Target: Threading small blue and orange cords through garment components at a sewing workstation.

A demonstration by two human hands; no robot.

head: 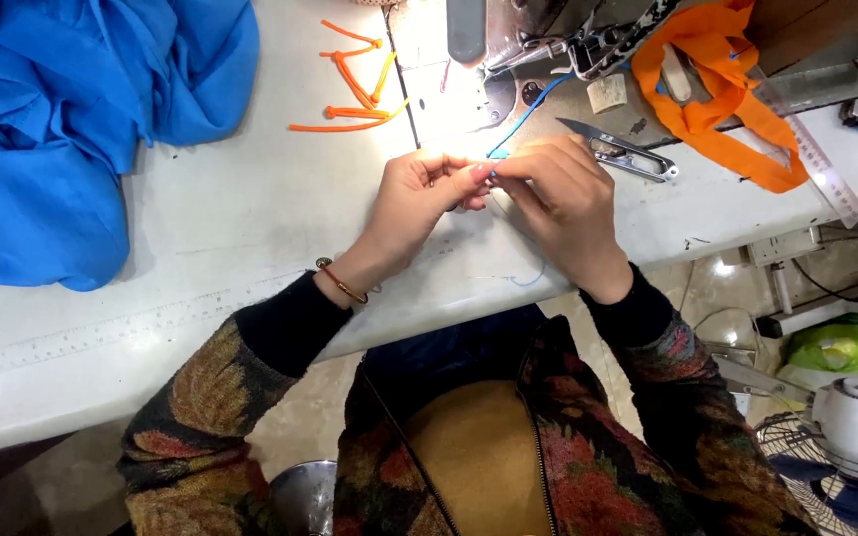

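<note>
A small blue fabric piece (498,156) is pinched between the fingertips of both hands above the white table (220,218), with a blue thread (531,107) running from it toward 12 o'clock to the sewing machine (538,40). The left hand (411,203) and right hand (566,203) are closed on it, fingertips meeting. Thread snips (620,151) lie at 2 o'clock, orange fabric (722,94) beyond them. Orange cords (357,89) sit at 11 o'clock, blue cloth (62,119) heaped at 9 o'clock.
</note>
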